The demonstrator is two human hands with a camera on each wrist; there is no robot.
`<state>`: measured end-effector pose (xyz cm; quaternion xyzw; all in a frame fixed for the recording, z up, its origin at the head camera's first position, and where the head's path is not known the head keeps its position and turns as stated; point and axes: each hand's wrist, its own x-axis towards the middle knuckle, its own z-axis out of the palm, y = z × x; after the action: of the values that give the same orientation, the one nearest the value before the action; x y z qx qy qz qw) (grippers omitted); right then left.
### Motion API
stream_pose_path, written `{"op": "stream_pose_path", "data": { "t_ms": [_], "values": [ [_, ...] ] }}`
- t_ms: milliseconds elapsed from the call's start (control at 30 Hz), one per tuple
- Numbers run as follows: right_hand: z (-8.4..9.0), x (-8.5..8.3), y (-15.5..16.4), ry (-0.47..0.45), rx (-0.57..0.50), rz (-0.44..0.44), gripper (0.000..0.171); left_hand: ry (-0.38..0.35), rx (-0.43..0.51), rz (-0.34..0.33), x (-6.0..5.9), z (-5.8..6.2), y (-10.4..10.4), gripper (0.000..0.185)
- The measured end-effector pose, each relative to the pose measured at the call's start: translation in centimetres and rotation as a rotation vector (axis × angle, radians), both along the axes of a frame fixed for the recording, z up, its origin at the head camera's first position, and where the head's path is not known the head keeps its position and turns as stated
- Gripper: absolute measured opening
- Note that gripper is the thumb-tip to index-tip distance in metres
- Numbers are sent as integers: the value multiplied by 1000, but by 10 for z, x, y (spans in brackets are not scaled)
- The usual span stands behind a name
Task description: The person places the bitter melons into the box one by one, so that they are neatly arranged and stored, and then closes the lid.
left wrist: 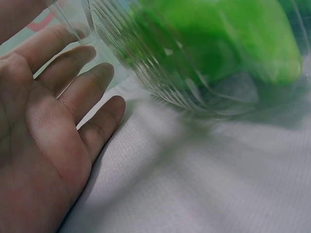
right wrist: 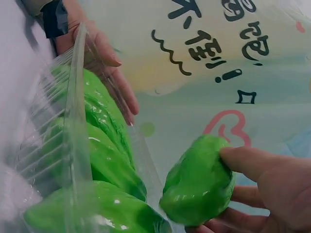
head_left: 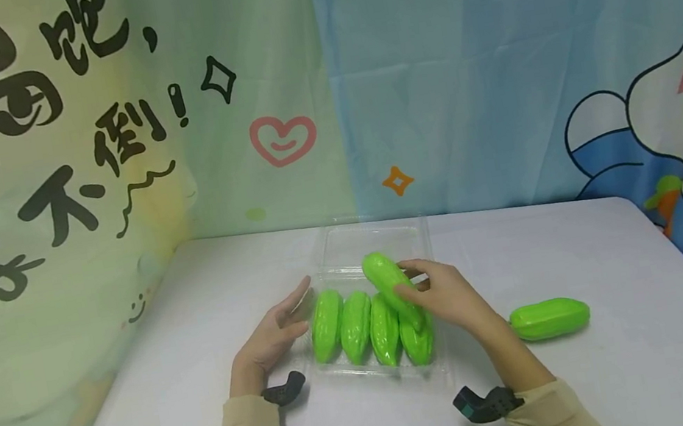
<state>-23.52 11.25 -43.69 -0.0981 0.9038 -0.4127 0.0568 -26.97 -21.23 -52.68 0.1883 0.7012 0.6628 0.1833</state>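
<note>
In the head view my right hand (head_left: 448,293) grips a shiny, plump green cucumber (head_left: 385,277), thumb on one side and fingers on the other. It is held tilted above the right part of a clear plastic box (head_left: 383,374). Several similar cucumbers (head_left: 356,326) lie side by side in the box, and the held one partly covers the rightmost. My left hand (head_left: 274,339) stands at the box's left side with extended fingers. The left wrist view shows that hand's fingers (left wrist: 92,87) alongside the ribbed wall; whether they touch it I cannot tell.
Another green cucumber (head_left: 550,318) lies on the white table (head_left: 646,358), right of my right forearm. The clear lid (head_left: 373,241) of the box is folded back toward the printed curtain (head_left: 428,80) behind the table.
</note>
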Motion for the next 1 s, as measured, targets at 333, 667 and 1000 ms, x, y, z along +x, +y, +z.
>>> {"op": "stream_pose_path", "data": {
  "t_ms": [333,667,1000],
  "values": [
    [7,-8,-24,321,353,144,50,-1,22,-11,0,-1,-2,81],
    [-2,-17,-38,448,436,207,45,8,28,-14,1,-3,0,80],
    [-11,-22,-45,391,405,194,48,-8,28,-3,-1,-5,0,81]
  ]
}}
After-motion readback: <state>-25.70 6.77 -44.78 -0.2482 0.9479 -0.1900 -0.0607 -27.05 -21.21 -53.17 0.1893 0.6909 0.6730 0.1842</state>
